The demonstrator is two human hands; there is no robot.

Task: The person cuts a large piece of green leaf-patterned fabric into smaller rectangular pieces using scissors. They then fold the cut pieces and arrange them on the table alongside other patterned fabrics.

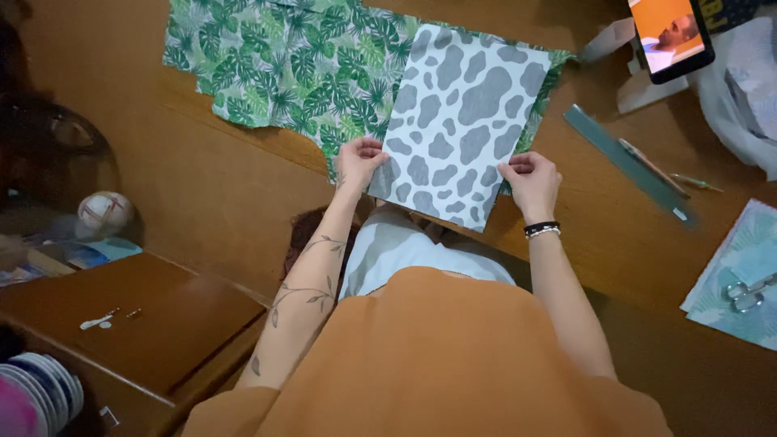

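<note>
Grey-spotted fabric piece (457,121) is pinched at its near edge by left hand (358,162) and right hand (530,180); even tension keeps it flat over the leaf-print fabric (283,69).

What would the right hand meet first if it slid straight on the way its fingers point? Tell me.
Probably only more of the grey-spotted fabric that the right hand pinches; beyond it, the leaf-print fabric. Depth is unclear.

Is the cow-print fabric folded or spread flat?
Spread flat: the cow-print fabric lies open over the leaf-print fabric, its near edge pinched by left hand and right hand. Layers: cannot tell.
</note>
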